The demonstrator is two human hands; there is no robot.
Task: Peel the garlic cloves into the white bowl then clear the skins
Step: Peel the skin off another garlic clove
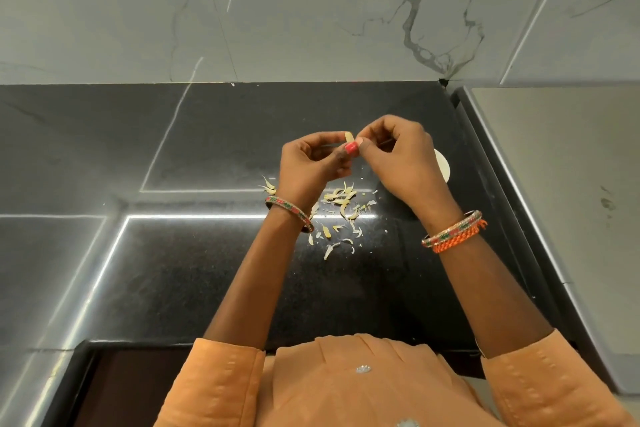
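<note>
Over the black countertop, orange sleeves nearest, pale garlic skins scattered below the wrists, left hand and right hand raised together, fingertips of both pinching one garlic clove, white bowl half hidden behind the right hand, marble wall beyond

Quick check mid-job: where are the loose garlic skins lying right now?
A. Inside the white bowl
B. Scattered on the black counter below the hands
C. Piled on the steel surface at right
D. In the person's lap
B: the garlic skins lie scattered on the black counter, below the left hand and right hand, which pinch a garlic clove.
</note>
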